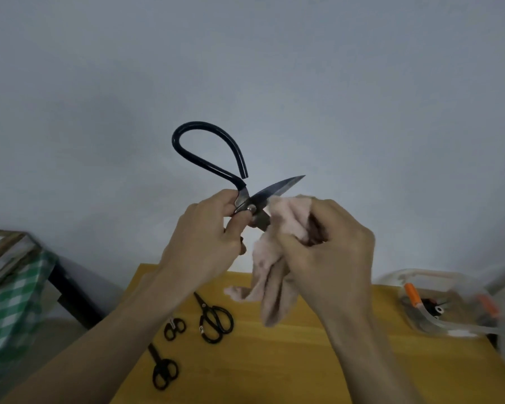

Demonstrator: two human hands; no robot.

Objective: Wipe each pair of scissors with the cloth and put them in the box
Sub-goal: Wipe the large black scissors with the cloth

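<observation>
Raised in front of the wall, a large pair of scissors (216,167) with a black looped handle is spread apart. My left hand (207,237) grips it near the pivot. One blade points up to the right; the other is partly wrapped in a pale pink cloth (274,275). My right hand (330,246) holds that cloth bunched around the lower blade. Three smaller black pairs lie on the yellow table (303,360): one (215,317) in the middle, a tiny one (174,328) beside it, and another (162,367) nearer me. A clear plastic box (449,304) stands at the right.
The box holds items with orange and black parts. A green checked cloth (15,295) covers something at the left, off the table, next to a dark frame (70,293). A grey wall fills the background.
</observation>
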